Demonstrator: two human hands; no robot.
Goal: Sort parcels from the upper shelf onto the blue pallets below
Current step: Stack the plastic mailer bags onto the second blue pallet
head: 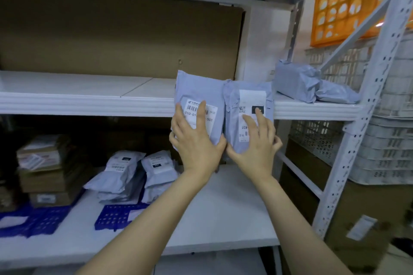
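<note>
My left hand (196, 140) grips a grey mailer parcel with a barcode label (201, 89), held upright in front of the upper shelf's front edge (89, 104). My right hand (257, 143) grips a second grey parcel with a white label (248, 100) right beside the first. Two more grey parcels (297, 81) lie at the right end of the upper shelf. On the lower shelf, blue pallets (116, 216) hold stacks of grey parcels (125, 174) and, to the left, brown cardboard boxes (49, 169) on another blue pallet (42, 221).
A white perforated shelf post (362, 123) slants up at the right, with a diagonal brace. Behind it stand stacked white crates (388, 147) and an orange crate (348, 6). A brown box with a label (357, 227) sits low right. White lower shelf board (223, 207) lies under my arms.
</note>
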